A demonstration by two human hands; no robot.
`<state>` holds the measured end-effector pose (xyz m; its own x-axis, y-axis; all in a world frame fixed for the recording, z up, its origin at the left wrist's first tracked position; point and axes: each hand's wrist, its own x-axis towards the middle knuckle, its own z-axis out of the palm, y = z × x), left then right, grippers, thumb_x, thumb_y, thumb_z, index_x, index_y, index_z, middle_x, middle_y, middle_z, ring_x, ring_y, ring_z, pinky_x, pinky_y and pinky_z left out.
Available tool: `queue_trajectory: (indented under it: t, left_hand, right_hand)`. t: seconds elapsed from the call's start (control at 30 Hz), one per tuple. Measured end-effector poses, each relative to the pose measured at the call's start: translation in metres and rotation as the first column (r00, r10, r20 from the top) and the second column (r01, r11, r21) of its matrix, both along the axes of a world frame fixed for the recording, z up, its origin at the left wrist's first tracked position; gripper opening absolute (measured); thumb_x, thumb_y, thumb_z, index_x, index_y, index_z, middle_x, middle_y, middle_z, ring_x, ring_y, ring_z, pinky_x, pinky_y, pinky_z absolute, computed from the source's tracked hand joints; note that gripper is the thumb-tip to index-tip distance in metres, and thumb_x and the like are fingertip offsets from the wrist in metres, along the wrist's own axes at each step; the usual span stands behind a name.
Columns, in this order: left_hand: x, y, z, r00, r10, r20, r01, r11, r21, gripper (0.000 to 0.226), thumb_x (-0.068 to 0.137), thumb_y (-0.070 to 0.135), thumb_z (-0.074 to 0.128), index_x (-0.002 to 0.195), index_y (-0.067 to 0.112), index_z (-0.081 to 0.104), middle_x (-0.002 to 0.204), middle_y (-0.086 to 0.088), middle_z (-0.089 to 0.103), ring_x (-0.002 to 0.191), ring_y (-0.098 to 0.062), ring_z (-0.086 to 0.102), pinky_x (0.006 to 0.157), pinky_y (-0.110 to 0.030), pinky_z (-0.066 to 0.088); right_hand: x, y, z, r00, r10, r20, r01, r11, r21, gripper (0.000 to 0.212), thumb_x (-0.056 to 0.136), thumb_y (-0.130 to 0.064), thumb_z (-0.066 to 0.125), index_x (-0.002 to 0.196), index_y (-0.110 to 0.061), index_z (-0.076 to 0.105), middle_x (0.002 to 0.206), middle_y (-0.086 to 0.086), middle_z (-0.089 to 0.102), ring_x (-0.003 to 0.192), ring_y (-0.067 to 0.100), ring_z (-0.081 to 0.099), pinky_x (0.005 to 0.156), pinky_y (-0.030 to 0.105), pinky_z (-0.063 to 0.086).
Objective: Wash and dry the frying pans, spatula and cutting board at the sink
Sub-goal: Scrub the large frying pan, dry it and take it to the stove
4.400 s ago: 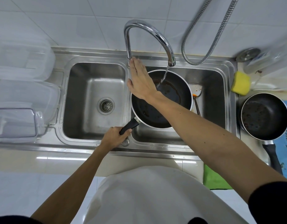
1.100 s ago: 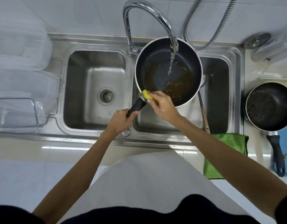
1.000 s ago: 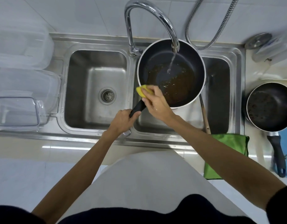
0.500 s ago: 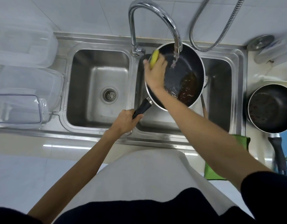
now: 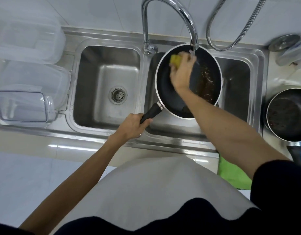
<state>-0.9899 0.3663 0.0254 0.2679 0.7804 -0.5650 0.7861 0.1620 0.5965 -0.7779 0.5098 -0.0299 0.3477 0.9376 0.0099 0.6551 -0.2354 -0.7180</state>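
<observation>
A black frying pan point(image 5: 165, 89) with a pale rim hangs tilted over the right sink basin, brown residue on its right inner side. My left hand point(image 5: 132, 124) grips its black handle point(image 5: 150, 112). My right hand point(image 5: 181, 73) holds a yellow sponge point(image 5: 174, 59) against the pan's upper inner surface, just under the faucet spout point(image 5: 193, 43), where water runs. A second dirty black pan point(image 5: 287, 114) sits on the counter at the right. The spatula and cutting board are hidden.
The left sink basin point(image 5: 88, 82) has only its drain point(image 5: 118, 95). Clear plastic containers point(image 5: 26, 92) stand on the left counter. A green cloth point(image 5: 231, 173) hangs at the front right edge. A metal hose point(image 5: 234, 38) loops behind the faucet.
My right hand fetched the sponge from the right counter and has moved it from the pan's near rim up to its far side under the spout. My left hand has kept hold of the handle.
</observation>
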Motion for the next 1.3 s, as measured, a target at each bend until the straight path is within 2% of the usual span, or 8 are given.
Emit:
queue_trajectory:
  t: [0.17,0.33,0.47,0.7,0.83,1.1,1.23,1.3]
  left_hand:
    - [-0.002,0.003,0.001,1.000,0.013,-0.019,-0.012,1.000,0.008,0.040,0.098,0.037,0.059,0.065,0.021,0.044,0.058,0.002,0.048,0.051,-0.012,0.045,0.047,-0.012,0.036]
    - [0.000,0.017,-0.003,0.999,0.025,-0.032,-0.024,0.999,0.029,0.043,0.099,0.040,0.058,0.065,0.018,0.043,0.058,0.002,0.048,0.052,-0.014,0.045,0.045,-0.018,0.033]
    - [-0.003,0.021,-0.005,0.997,0.046,-0.067,-0.044,0.999,0.019,0.042,0.098,0.042,0.058,0.067,0.016,0.046,0.059,0.001,0.048,0.050,-0.014,0.046,0.044,-0.021,0.028]
    - [-0.014,0.024,-0.007,0.995,0.074,-0.071,-0.072,0.997,0.036,0.045,0.098,0.041,0.059,0.062,0.022,0.040,0.057,0.001,0.043,0.051,-0.016,0.041,0.048,-0.027,0.029]
    - [-0.007,0.024,-0.005,0.997,0.055,-0.059,-0.053,0.998,0.037,0.043,0.099,0.040,0.058,0.065,0.018,0.043,0.058,0.002,0.045,0.051,-0.013,0.041,0.049,-0.025,0.028]
    - [-0.002,0.014,-0.005,0.993,-0.016,-0.120,0.027,0.996,0.089,0.036,0.099,0.041,0.056,0.083,0.009,0.053,0.069,-0.006,0.054,0.059,-0.022,0.050,0.048,-0.025,0.030]
    - [-0.006,0.007,-0.004,0.976,-0.057,-0.208,0.091,0.983,0.159,0.042,0.099,0.046,0.054,0.094,0.004,0.059,0.072,-0.008,0.054,0.061,-0.028,0.050,0.054,-0.033,0.032]
    - [-0.005,0.007,-0.003,0.959,-0.089,-0.269,0.145,0.970,0.196,0.044,0.100,0.046,0.052,0.098,0.002,0.059,0.075,-0.012,0.057,0.063,-0.029,0.046,0.058,-0.035,0.033]
  right_hand:
    - [0.021,-0.008,-0.006,0.921,0.016,0.390,0.037,0.991,-0.128,0.050,0.097,-0.045,0.052,0.140,-0.019,0.055,0.149,0.006,0.048,0.130,0.034,0.044,0.102,0.049,0.041]
    - [-0.007,-0.074,-0.023,0.860,0.489,0.144,-0.501,0.863,0.060,0.054,0.089,-0.003,0.054,0.144,-0.003,0.052,0.152,0.024,0.042,0.134,0.043,0.045,0.109,0.054,0.042]
    - [-0.006,-0.083,-0.017,0.881,0.466,-0.078,-0.462,0.885,0.056,0.043,0.090,0.006,0.055,0.131,0.002,0.063,0.130,0.023,0.057,0.119,0.034,0.060,0.106,0.038,0.047]
    - [0.085,-0.102,-0.048,0.781,0.578,0.235,-0.548,0.816,-0.185,0.051,0.074,0.015,0.056,0.113,-0.011,0.077,0.115,0.016,0.064,0.101,0.041,0.059,0.089,0.046,0.046]
    - [0.060,-0.110,-0.042,0.828,0.546,0.124,-0.538,0.838,-0.097,0.045,0.079,0.014,0.056,0.113,-0.006,0.076,0.113,0.017,0.065,0.100,0.035,0.063,0.095,0.041,0.050]
    - [-0.042,-0.025,0.033,0.935,-0.038,-0.353,-0.006,0.992,-0.123,0.046,0.102,-0.012,0.053,0.147,-0.009,0.048,0.132,0.016,0.043,0.107,0.014,0.049,0.101,0.016,0.033]
    - [-0.022,0.035,0.065,0.632,-0.481,-0.608,0.322,0.876,-0.359,0.063,0.104,-0.047,0.043,0.157,-0.016,0.026,0.153,0.020,0.026,0.132,0.036,0.041,0.115,0.045,0.032]
    - [-0.012,0.038,0.072,0.500,-0.539,-0.678,0.362,0.841,-0.401,0.064,0.099,-0.050,0.055,0.150,-0.016,0.035,0.147,0.018,0.030,0.115,0.031,0.050,0.105,0.041,0.039]
